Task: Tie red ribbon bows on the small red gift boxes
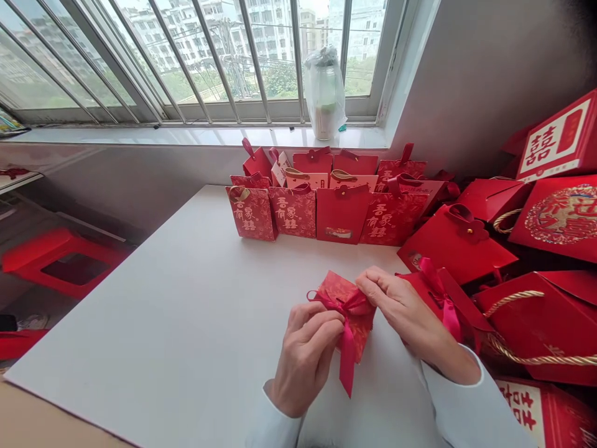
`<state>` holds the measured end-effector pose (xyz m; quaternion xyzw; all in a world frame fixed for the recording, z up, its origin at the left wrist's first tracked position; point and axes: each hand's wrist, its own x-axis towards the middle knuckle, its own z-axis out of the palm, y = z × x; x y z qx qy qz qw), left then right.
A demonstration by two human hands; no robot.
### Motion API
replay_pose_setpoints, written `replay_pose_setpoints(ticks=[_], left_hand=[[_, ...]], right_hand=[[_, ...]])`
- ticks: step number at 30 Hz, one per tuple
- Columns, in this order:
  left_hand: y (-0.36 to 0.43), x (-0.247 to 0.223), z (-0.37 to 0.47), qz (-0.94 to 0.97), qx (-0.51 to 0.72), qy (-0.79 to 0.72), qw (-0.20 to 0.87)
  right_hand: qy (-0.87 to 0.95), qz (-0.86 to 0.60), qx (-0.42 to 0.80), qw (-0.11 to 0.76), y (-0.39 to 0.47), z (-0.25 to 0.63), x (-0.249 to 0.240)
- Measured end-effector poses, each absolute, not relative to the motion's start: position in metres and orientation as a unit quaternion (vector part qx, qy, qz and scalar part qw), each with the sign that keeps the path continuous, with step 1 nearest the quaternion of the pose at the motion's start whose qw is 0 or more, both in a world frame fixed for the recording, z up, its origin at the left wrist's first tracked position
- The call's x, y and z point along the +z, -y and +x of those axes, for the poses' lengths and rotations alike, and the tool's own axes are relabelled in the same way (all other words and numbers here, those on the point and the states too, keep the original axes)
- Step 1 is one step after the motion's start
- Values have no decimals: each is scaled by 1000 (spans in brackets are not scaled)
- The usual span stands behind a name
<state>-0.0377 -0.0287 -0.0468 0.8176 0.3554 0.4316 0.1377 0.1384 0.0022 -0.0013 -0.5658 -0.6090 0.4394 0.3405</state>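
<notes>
Bright barred window (205,62), white table (163,311)

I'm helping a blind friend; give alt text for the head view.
A left hand pinches a pink ribbon bow on a red package, the right hand at its corner, over a white table; red gift boxes stand behind.

Rows of boxes (342,214) stand on the table (186,311) behind the small box (362,325); piled boxes (550,326) lie to its right; a jar (325,99) stands on the windowsill (209,135).
</notes>
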Motion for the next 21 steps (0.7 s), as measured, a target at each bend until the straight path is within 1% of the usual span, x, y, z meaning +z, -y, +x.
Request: replay_pose_setpoints(ticks=[7,10,14,21], left_hand=[[30,-40,-36,826,408,-359,150],[32,-39,-36,830,397,-361,152],[33,-38,-35,832,396,-357,152],[33,-40,-30,819,437,-347,133]], right_hand=[[697,-556,335,304,-9,133,0],[705,-565,307,299,-11,132,0],[697,-574,320,286,-10,134,0],[680,-555,384,287,-1,143,9]])
